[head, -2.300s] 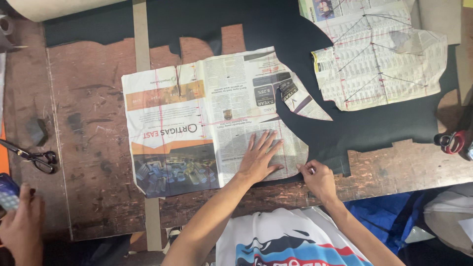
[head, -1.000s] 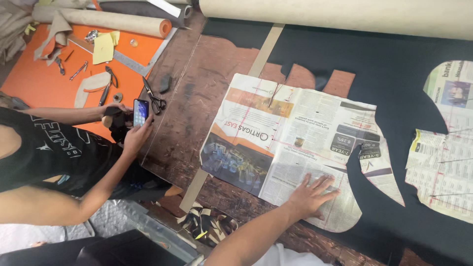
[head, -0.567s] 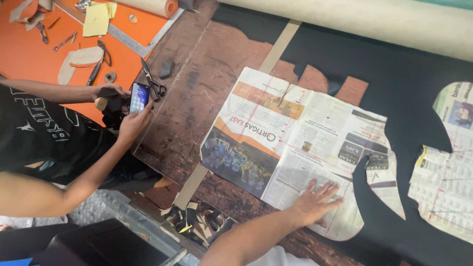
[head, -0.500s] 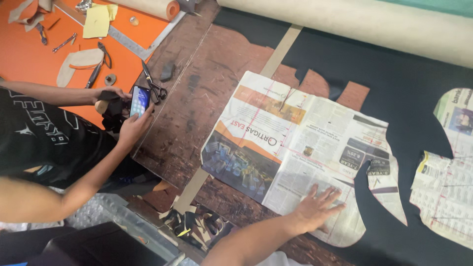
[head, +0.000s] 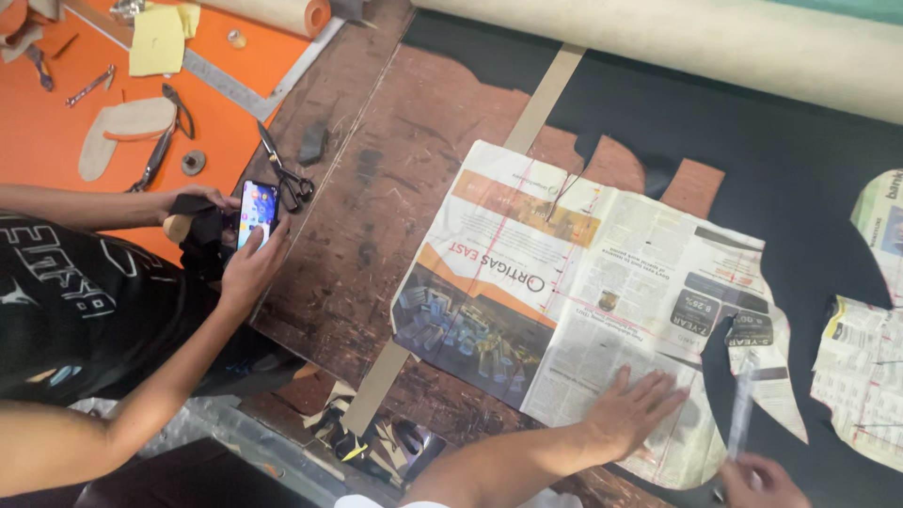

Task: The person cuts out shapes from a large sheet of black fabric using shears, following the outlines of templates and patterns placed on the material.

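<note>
My left hand lies flat, fingers spread, on the lower right part of a newspaper sheet cut to a curved pattern shape. The paper rests partly on black fabric and partly on a worn brown table. My right hand is at the bottom edge, just past the paper's cut edge. It grips a thin pale stick that is blurred and points up over the black fabric.
Another person at the left holds a lit phone in both hands. Black scissors lie near it. An orange mat carries tools and pale cut pieces. A beige roll runs along the far side. A second newspaper pattern lies at right.
The view has swung left and then drifted back right. My left hand stays pressed on the newspaper. My right hand has come back into view at the bottom right.
</note>
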